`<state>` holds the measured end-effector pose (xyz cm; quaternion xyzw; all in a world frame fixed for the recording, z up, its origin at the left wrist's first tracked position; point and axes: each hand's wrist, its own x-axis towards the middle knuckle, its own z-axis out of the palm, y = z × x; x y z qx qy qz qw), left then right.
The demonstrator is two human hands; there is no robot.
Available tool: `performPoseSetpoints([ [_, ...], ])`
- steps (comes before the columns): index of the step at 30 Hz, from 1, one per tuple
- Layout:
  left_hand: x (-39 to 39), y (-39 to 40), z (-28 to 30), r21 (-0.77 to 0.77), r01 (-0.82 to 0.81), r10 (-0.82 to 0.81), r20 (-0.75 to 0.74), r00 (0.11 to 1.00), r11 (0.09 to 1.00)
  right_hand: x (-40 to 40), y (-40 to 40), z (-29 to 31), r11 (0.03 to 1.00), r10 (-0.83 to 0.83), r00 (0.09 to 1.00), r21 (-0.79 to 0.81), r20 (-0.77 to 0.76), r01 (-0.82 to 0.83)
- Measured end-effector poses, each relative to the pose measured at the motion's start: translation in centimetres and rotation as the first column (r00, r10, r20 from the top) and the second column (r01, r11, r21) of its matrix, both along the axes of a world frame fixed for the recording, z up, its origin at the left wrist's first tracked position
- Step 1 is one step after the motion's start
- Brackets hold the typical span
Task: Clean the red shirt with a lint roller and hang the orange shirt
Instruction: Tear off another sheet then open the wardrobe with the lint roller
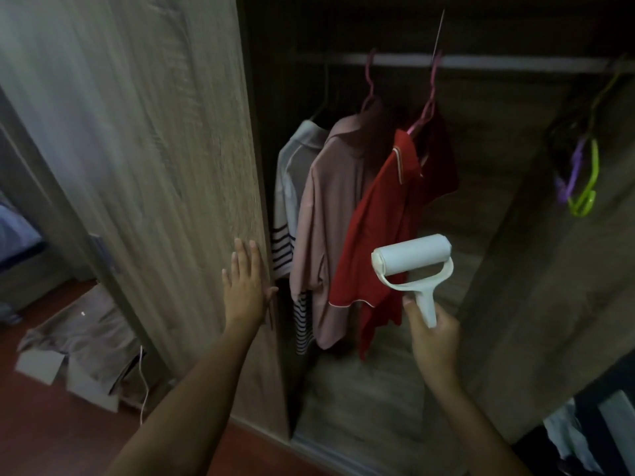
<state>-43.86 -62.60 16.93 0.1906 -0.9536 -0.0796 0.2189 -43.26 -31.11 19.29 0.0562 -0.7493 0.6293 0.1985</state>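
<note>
Open wood-grain wardrobe, lint roller raised before three hanging shirts.

The right hand (pixel 433 338) grasps the white plastic lint roller (pixel 412 266) by its handle, just beside the red piped-collar shirt (pixel 381 235), which hangs on the rail (pixel 498 61); the left hand (pixel 245 286) presses flat, fingers straight, against the grainy wooden door (pixel 154 149).

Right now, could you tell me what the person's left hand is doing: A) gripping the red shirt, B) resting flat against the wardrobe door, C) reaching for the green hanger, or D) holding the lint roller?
B: the left hand lies with straight fingers against the wardrobe door, while the right hand grips the lint roller.
</note>
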Motion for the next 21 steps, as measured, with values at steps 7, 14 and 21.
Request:
performPoseSetpoints([
  [7,0.5,-0.5,0.3,0.052,0.031,-0.030,-0.032,0.999,0.998,0.0,-1.1,-0.1,1.000,-0.014,1.000,0.005,0.009,0.014],
  [14,0.5,-1.4,0.2,0.025,-0.022,0.023,-0.008,1.000,0.999,-0.7,-0.3,-1.2,1.000,-0.003,0.999,-0.004,0.039,0.004],
  [21,0.0,-1.4,0.8,0.037,-0.148,0.145,0.062,0.987,0.988,-4.1,2.2,0.2,0.994,0.093,0.995,0.055,0.045,-0.095],
])
